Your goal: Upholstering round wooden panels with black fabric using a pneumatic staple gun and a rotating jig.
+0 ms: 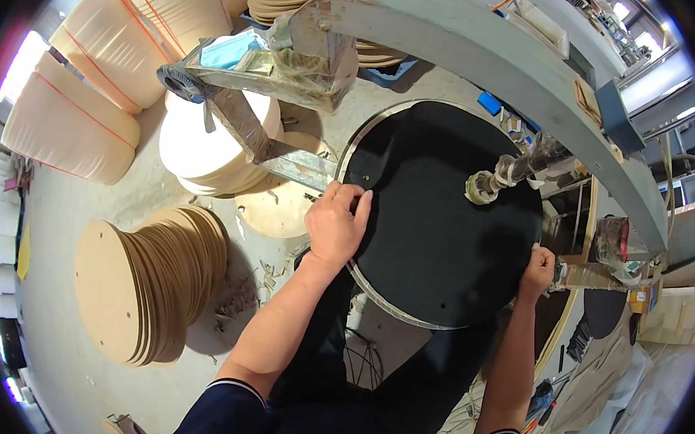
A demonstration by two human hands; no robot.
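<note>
A large round black sheet point(433, 246) lies in front of me on a round base whose pale metal rim point(386, 305) shows along its left and lower edge. My left hand point(336, 224) is at the sheet's left edge, fingers bent and pinching it beside the rim. Over at the right edge, my right hand point(538, 272) has its fingers closed on the sheet's border. A wrapped machine rod point(489, 186) ends above the upper right part of the sheet. What lies beneath the sheet is hidden.
A grey curved machine arm point(485, 42) arches overhead, with a tape-wrapped bracket point(246, 123) at left. On the floor stand a stack of brown round boards point(148, 284), white round pads point(216, 149) and tall wrapped cream rolls point(71, 120). Cluttered shelving point(586, 224) lies right.
</note>
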